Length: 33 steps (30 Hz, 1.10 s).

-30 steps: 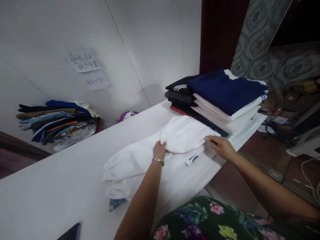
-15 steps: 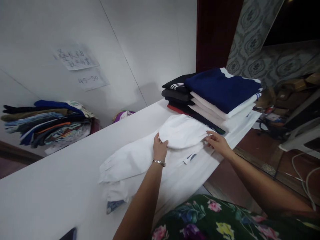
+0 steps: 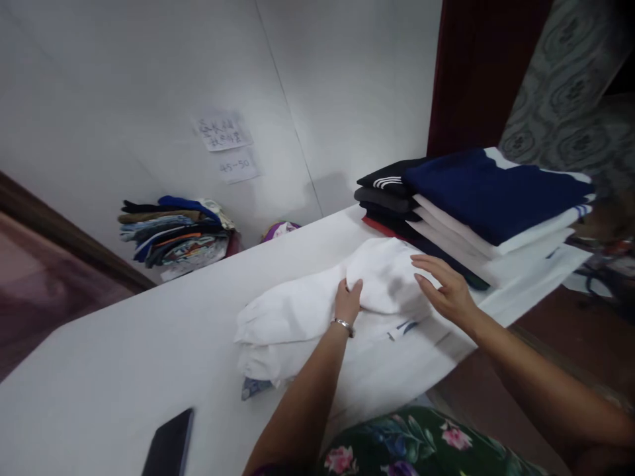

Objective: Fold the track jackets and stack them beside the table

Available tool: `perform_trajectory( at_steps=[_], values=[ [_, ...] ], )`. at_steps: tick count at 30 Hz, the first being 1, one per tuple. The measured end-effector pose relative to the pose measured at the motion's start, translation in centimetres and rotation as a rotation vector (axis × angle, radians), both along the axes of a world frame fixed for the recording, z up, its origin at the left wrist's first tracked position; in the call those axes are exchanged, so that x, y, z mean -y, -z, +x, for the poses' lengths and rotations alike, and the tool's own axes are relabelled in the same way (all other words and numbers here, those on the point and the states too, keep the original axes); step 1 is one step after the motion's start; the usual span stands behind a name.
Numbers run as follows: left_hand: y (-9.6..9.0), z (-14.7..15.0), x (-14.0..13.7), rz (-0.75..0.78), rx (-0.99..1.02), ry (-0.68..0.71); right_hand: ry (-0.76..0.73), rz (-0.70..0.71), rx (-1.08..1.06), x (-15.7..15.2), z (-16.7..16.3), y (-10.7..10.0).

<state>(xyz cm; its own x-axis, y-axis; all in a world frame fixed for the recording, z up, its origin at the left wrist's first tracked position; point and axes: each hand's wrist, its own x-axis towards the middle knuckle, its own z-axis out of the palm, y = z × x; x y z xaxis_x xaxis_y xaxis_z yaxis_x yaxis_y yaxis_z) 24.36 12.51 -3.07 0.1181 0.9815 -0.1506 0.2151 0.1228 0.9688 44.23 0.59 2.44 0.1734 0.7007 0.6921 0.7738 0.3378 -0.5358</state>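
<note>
A white garment (image 3: pixel 292 304) lies folded along the table, its gathered end toward the left and its rounded, folded-over part toward the right. My left hand (image 3: pixel 348 301), with a silver bracelet at the wrist, grips the fabric near the middle between thumb and fingers. Over the right end of the garment my right hand (image 3: pixel 446 291) is open, thumb and fingers apart, and holds nothing. A bit of blue patterned cloth (image 3: pixel 255 388) pokes out under the gathered end. Beneath the garment, more white material (image 3: pixel 397 370) with a dark printed mark is spread along the table edge.
Stacked folded clothes (image 3: pixel 476 198), navy on top, stand at the table's right end. A dark phone (image 3: pixel 169 443) lies on the white table (image 3: pixel 99 377) at the front left. Beyond the far edge is another clothes pile (image 3: pixel 173 231). Paper notes (image 3: pixel 225 132) hang on the wall.
My right hand has let go of the garment's right end and its fingers have spread. My left hand still grips the fabric. The view has turned left, showing more of the phone.
</note>
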Motion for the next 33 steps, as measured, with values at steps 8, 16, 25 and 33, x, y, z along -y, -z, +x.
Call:
perform_trajectory(
  at_steps=[8, 16, 25, 33],
  values=[
    [-1.1, -0.3, -0.3, 0.289, -0.347, 0.031, -0.091, -0.254, 0.288, -8.4, -2.8, 2.2],
    [0.2, -1.8, -1.7, 0.14, -0.306, 0.071, -0.097, -0.672, 0.389, -10.7, -2.2, 8.8],
    [-4.2, -14.5, -8.0, 0.344, -0.841, -0.118, -0.177, -0.456, 0.391, -10.3, -3.8, 4.5],
    [0.5, -20.7, -5.1, 0.306, -1.058, -0.003, -0.207, -0.607, 0.496, -11.7, -5.1, 9.5]
  ],
)
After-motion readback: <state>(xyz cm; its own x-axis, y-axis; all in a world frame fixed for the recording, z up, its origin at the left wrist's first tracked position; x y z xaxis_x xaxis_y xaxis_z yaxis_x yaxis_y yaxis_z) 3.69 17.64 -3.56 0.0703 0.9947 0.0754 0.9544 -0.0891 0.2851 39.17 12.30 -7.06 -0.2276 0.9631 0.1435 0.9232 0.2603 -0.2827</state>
